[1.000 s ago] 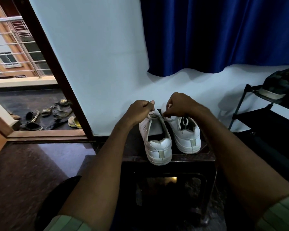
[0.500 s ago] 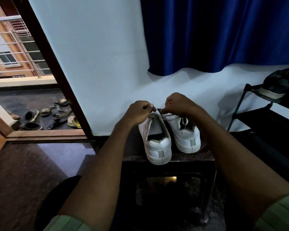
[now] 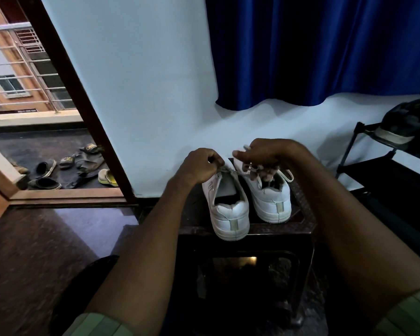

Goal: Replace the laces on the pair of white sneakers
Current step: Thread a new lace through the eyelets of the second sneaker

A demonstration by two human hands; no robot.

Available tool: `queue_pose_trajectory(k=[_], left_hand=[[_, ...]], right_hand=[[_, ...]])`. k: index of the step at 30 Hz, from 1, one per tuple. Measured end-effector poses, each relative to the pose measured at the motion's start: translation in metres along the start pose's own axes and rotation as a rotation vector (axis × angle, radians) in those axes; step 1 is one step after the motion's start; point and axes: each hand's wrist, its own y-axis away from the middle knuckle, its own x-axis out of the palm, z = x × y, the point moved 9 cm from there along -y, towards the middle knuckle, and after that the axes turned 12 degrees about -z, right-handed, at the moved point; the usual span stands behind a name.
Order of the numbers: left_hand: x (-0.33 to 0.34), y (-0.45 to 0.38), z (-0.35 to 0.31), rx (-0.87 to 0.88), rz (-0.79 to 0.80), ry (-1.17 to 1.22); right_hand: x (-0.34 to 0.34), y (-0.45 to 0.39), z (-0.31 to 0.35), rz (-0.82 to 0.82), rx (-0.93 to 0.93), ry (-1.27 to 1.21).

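Two white sneakers stand heels toward me on a dark stool [image 3: 303, 226]. The left sneaker [image 3: 229, 209] shows its open mouth and grey insole. The right sneaker [image 3: 272, 200] sits beside it. A thin white lace [image 3: 228, 170] runs taut between my hands above the left sneaker's tongue. My left hand [image 3: 199, 167] pinches one part of the lace. My right hand [image 3: 264, 155] grips the other part, a lace tip poking out above its fingers. The sneakers' fronts are hidden behind my hands.
A pale wall and blue curtain [image 3: 325, 49] stand behind the stool. A black shoe rack [image 3: 378, 170] with a dark shoe [image 3: 407, 124] is at the right. At left, an open doorway shows sandals [image 3: 66, 168] on the balcony floor. Glossy dark floor lies at lower left.
My right hand has lifted slightly and drawn the lace up and to the right. My left hand keeps its pinch at the left sneaker's tongue.
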Motion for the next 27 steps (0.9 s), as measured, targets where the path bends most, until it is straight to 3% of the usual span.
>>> queue_pose_trajectory(k=[6,10,11,14,17,27], left_hand=[[-0.003,-0.001,-0.004,0.041,-0.046,-0.007],[-0.007,0.0,-0.007,0.045,-0.083,-0.016],[-0.007,0.0,-0.007,0.047,-0.084,-0.014],[-0.008,-0.001,-0.007,0.057,-0.099,-0.013],[-0.01,0.0,-0.011,0.063,-0.134,0.007],[-0.001,0.001,-0.016,0.092,-0.077,0.011]], right_hand=[[-0.011,0.007,0.008,-0.113,-0.039,0.143],[0.003,0.018,0.014,0.142,-0.014,0.102],[0.002,0.017,0.014,0.138,-0.003,0.053],[-0.014,0.002,0.013,-0.15,-0.061,0.02],[-0.023,-0.006,0.014,-0.452,-0.171,0.22],[0.007,-0.006,0.014,-0.305,-0.187,0.569]])
